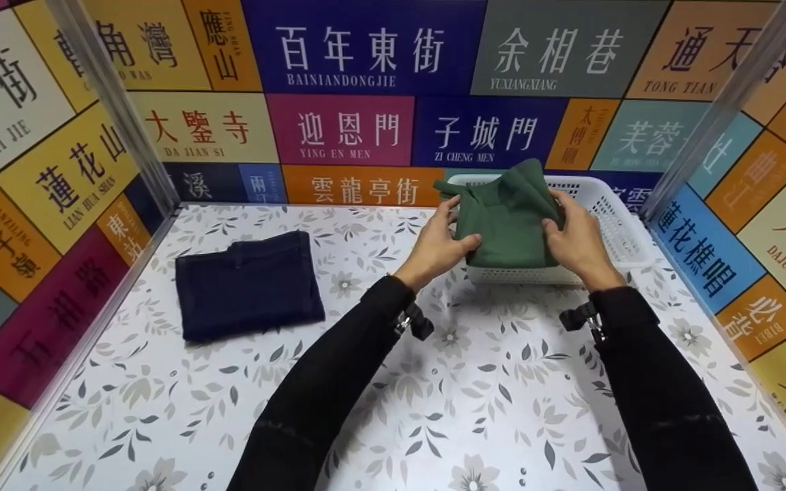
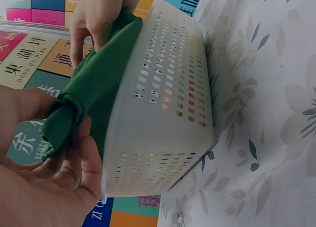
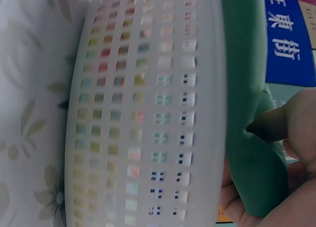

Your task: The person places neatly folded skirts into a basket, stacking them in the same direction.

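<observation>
Both hands hold a folded green garment (image 1: 507, 228) at the front of a white perforated plastic basket (image 1: 502, 275); its exact kind does not show. The left hand (image 1: 436, 247) grips its left edge, thumb in front and fingers behind, and in the left wrist view a rolled fold of the green fabric (image 2: 74, 108) lies between thumb and fingers. On the opposite edge, the right hand (image 1: 576, 237) pinches the cloth; in the right wrist view its thumb presses into the green fabric (image 3: 247, 79). The garment hides much of the basket's inside.
A folded navy garment (image 1: 250, 290) lies on the left of the floral-patterned table (image 1: 393, 409). Panels printed with street names (image 1: 366, 51) stand behind and at both sides. The basket is near the back right corner.
</observation>
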Tool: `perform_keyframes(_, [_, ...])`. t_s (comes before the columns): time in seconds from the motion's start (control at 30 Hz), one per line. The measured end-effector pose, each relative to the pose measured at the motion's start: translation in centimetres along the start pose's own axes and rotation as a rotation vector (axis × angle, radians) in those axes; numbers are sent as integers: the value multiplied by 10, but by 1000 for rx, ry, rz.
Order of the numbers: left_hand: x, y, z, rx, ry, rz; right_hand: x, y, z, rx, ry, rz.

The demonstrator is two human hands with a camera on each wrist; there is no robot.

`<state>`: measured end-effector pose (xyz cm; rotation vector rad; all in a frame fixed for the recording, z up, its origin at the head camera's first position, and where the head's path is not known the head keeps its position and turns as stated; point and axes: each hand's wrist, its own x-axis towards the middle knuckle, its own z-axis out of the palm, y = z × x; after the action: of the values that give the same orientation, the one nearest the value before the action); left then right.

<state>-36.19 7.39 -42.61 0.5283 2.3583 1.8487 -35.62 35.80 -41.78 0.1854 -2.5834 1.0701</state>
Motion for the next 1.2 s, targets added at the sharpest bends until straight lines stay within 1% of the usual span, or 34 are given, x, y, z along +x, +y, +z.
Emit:
perform_keyframes(0.23, [13,-2,12,77,2,28,8,11,-3,-80,31,-17])
perform_keyframes(0.43, [27,3,23,208,23,74,14,18,-7,-118,40,-9])
perform_keyframes(0.53, [30,5,26,290,5,117,15,23,-7,-136,44,5])
perform_keyframes(0.63, [28,6,27,437,-16,141,15,29,-10,-162,14,56])
perform_keyframes(0.73, [21,5,27,592,-27,161,14,33,-14,-211,-49,149])
perform_keyframes(0.8, [16,2,26,656,-34,171,13,35,-16,-247,-86,201])
perform_keyframes(0.87, [11,-1,24,680,-43,183,12,35,-16,-270,-100,232])
perform_keyframes(0.9, [9,-2,23,682,-48,187,11,35,-16,-277,-99,231])
perform_keyframes(1.03, [3,-7,17,680,-62,209,5,32,-11,-274,-69,197])
perform_keyframes(1.2, [-3,-11,9,679,-65,255,-2,28,-2,-226,-34,142])
